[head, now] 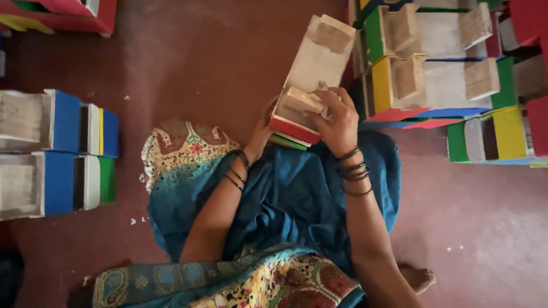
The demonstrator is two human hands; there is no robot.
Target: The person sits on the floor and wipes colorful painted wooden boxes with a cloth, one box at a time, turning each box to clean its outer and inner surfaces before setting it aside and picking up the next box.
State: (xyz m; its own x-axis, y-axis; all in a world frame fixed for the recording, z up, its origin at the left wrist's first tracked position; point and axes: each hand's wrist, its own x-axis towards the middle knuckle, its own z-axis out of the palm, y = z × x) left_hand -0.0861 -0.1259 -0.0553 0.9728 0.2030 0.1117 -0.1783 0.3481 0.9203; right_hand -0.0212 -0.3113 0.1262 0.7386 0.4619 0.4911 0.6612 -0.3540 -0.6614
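Observation:
I sit on a dark red floor with a blue cloth over my lap. A wooden toy body (315, 68) with bare pale wood inside and red and green painted edges rests tilted on my knees. My left hand (261, 136) grips its near left edge from below, mostly hidden behind it. My right hand (337, 120) presses a small pale pad, seemingly sandpaper (324, 108), against a wooden block at the near end of the piece. Dark bangles circle both wrists.
Several painted wooden toy pieces in yellow, green, blue and red are stacked at the upper right (445, 85). Blue, white and green ones lie at the left (57, 148). A red piece (74, 14) sits at the top left. My bare foot (416, 278) shows at lower right.

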